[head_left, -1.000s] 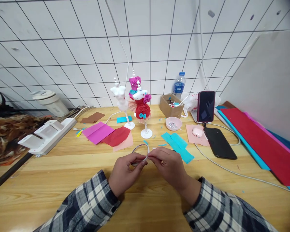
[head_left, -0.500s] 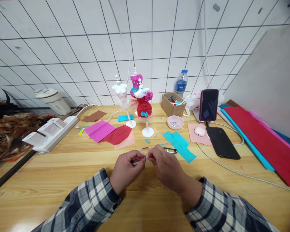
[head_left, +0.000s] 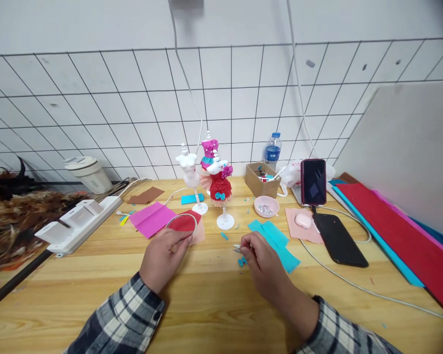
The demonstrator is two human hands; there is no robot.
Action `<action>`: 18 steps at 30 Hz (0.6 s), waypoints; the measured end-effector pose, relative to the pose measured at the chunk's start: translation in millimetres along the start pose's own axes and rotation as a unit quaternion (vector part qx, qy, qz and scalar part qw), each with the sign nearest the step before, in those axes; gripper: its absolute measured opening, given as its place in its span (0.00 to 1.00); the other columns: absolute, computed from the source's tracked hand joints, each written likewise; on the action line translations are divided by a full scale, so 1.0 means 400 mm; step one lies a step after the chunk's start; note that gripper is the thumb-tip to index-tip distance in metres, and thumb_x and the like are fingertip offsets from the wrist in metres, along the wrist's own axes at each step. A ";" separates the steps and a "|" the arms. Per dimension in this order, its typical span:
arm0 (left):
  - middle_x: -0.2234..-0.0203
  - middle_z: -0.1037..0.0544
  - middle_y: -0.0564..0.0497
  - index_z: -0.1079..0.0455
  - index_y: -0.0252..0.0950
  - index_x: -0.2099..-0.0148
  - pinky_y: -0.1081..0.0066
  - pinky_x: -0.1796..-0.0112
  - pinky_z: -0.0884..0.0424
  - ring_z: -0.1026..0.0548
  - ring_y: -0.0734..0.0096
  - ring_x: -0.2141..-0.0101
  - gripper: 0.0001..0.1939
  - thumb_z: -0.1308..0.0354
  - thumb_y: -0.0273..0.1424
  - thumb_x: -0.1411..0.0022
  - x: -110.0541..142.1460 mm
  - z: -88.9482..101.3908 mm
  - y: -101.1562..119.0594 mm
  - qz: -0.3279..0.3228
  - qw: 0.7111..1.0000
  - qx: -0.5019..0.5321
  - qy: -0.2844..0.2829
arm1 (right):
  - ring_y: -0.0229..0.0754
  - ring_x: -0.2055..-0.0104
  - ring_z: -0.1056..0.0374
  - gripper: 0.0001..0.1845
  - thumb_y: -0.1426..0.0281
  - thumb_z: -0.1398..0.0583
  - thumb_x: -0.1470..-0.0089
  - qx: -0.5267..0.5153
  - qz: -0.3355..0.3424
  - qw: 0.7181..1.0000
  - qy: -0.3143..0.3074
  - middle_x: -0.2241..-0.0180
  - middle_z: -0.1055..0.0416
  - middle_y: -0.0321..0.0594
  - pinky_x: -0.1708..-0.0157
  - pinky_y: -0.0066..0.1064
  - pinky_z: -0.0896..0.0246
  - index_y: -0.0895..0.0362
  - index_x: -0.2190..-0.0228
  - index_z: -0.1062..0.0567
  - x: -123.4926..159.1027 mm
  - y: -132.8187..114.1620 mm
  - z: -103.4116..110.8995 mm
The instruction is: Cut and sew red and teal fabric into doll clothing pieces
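Note:
My left hand (head_left: 166, 258) pinches a thin whitish ring (head_left: 197, 225), like a narrow roll of tape, between thumb and fingers. The ring stands above a red paper piece (head_left: 186, 222). My right hand (head_left: 260, 258) has its fingers curled together. Beside its fingertips show the pointed metal blades (head_left: 237, 248) of small snips; their handle is hidden by the hand, and whether I grip them cannot be made out. Just left of that hand lies a small blue bow (head_left: 242, 261). Blue paper strips (head_left: 290, 256) spread to its right.
Behind stand a bare white mannequin (head_left: 189, 169), a red-dressed mannequin (head_left: 220, 189) and a pink-dressed one (head_left: 209, 147). A pink bowl (head_left: 266, 206) of beads, a cardboard box (head_left: 262, 184), phones (head_left: 339, 238), a power strip (head_left: 83, 226) and coloured sheets (head_left: 387, 231) lie around.
My hands have come apart: the left has gone left with the ring, the right has shifted right and down over the snips. The blue bow has come into sight. The view has tilted up.

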State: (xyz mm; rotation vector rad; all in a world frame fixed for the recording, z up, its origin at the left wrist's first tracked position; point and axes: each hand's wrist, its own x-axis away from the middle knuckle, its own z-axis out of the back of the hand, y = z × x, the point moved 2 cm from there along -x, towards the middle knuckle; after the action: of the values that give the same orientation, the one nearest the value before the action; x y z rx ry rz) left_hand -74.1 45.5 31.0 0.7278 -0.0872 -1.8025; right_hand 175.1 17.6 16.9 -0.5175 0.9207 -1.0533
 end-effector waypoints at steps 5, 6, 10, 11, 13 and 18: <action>0.62 0.23 0.43 0.25 0.38 0.56 0.59 0.60 0.35 0.29 0.56 0.61 0.13 0.49 0.33 0.37 -0.001 -0.036 -0.018 -0.024 0.987 -0.136 -0.079 | 0.39 0.67 0.39 0.06 0.72 0.51 0.40 -0.021 -0.041 0.998 -0.033 0.70 0.36 0.36 0.69 0.30 0.46 0.55 0.69 0.39 0.006 0.012 -0.021; 0.59 0.25 0.42 0.27 0.38 0.52 0.58 0.58 0.36 0.30 0.54 0.58 0.14 0.49 0.33 0.38 0.003 -0.037 -0.008 -0.017 0.987 -0.147 -0.059 | 0.40 0.67 0.39 0.05 0.72 0.51 0.40 -0.021 -0.042 0.998 -0.042 0.70 0.36 0.36 0.69 0.30 0.46 0.55 0.69 0.39 0.009 0.010 -0.023; 0.53 0.30 0.42 0.32 0.38 0.48 0.56 0.53 0.41 0.35 0.55 0.52 0.16 0.52 0.34 0.36 0.029 -0.031 0.068 -0.038 0.994 -0.098 -0.019 | 0.40 0.68 0.40 0.05 0.73 0.51 0.41 -0.022 -0.047 0.995 -0.087 0.70 0.36 0.36 0.69 0.31 0.48 0.55 0.69 0.39 0.017 -0.002 -0.030; 0.55 0.29 0.44 0.31 0.40 0.50 0.57 0.54 0.42 0.35 0.57 0.53 0.14 0.52 0.35 0.35 0.038 -0.032 0.089 -0.047 0.995 -0.070 -0.048 | 0.40 0.68 0.40 0.05 0.73 0.51 0.41 -0.021 -0.045 0.994 -0.101 0.70 0.36 0.36 0.69 0.31 0.48 0.55 0.70 0.39 0.018 -0.004 -0.033; 0.58 0.28 0.47 0.29 0.43 0.55 0.57 0.57 0.42 0.34 0.58 0.55 0.13 0.51 0.39 0.36 0.053 -0.037 0.130 -0.060 0.992 -0.032 -0.103 | 0.39 0.68 0.41 0.05 0.73 0.51 0.41 -0.018 -0.040 0.991 -0.130 0.70 0.36 0.35 0.69 0.31 0.49 0.55 0.70 0.39 0.022 -0.008 -0.040; 0.63 0.27 0.48 0.29 0.41 0.62 0.55 0.59 0.47 0.33 0.60 0.59 0.11 0.51 0.37 0.36 0.076 -0.052 0.184 -0.105 0.983 -0.013 -0.147 | 0.39 0.67 0.41 0.04 0.73 0.50 0.41 -0.020 -0.030 0.985 -0.167 0.68 0.35 0.35 0.68 0.31 0.49 0.55 0.69 0.39 0.031 -0.016 -0.052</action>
State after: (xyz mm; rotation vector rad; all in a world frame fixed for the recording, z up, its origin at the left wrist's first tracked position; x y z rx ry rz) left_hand -6.8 -2.1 30.8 0.4612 -0.1873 -2.1012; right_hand 156.6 4.9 5.5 -0.7353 0.6341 -0.9665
